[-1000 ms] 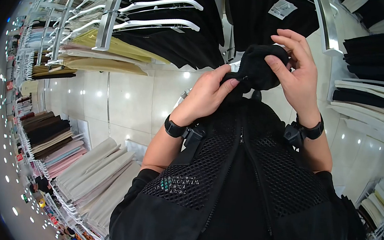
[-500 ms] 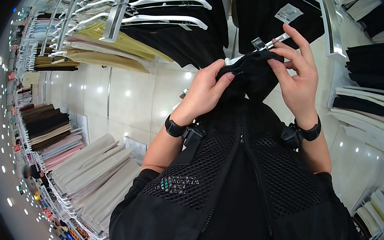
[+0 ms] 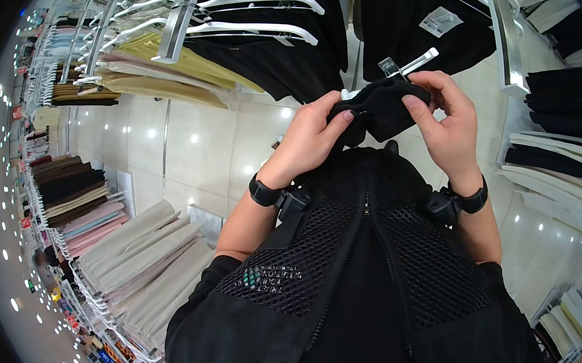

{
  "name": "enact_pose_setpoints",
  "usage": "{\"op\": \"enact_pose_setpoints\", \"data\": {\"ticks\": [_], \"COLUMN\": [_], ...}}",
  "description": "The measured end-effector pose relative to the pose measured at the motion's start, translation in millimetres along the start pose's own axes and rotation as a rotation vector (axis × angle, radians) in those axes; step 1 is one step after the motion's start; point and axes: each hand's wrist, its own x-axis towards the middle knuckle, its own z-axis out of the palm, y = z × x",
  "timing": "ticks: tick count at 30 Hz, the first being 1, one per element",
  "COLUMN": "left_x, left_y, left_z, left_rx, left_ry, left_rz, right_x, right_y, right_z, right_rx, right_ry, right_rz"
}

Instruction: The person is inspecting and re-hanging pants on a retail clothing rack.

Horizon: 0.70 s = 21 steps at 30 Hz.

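A black garment [image 3: 389, 107], with its upper edge bunched, is held up in front of my chest. My left hand [image 3: 315, 131] is closed on its left end, thumb on top, beside a white hanger end. My right hand [image 3: 446, 120] pinches the right end between thumb and curled fingers. Out from behind the cloth, near my right fingers, sticks a white hanger [image 3: 420, 62] with a clear clip [image 3: 389, 67]. The middle of the hanger is hidden by the cloth, and the garment's lower part is hard to tell from my black vest.
Black clothes on white hangers [image 3: 264, 31] hang from a metal rail [image 3: 183, 14] ahead left. Black trousers [image 3: 419, 42] with a white label hang ahead right, next to another metal bar [image 3: 507, 48]. Folded beige trousers [image 3: 141, 258] hang at lower left. More racks line the right.
My right fingers have come off the hanger end, curling down onto the cloth, so that end now shows fully. The garment's right part has lifted slightly. My left hand stays put.
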Motion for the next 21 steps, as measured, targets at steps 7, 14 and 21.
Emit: {"op": "enact_pose_setpoints", "data": {"ticks": [7, 14, 21], "left_x": [8.8, 12.7, 16.4], "left_y": [-9.3, -0.5, 2.9], "left_z": [7.8, 3.5, -2.5], "left_rx": [-0.135, -0.067, -0.011], "left_ry": [0.095, 0.080, -0.001], "left_rz": [0.103, 0.080, 0.009], "right_x": [3.8, 8.2, 10.6], "right_y": [6.9, 2.9, 6.3], "right_z": [-11.2, -12.5, -18.5], "right_rx": [-0.033, -0.025, -0.086], "right_ry": [-0.246, -0.295, -0.363], "right_rz": [-0.054, -0.038, -0.029]}}
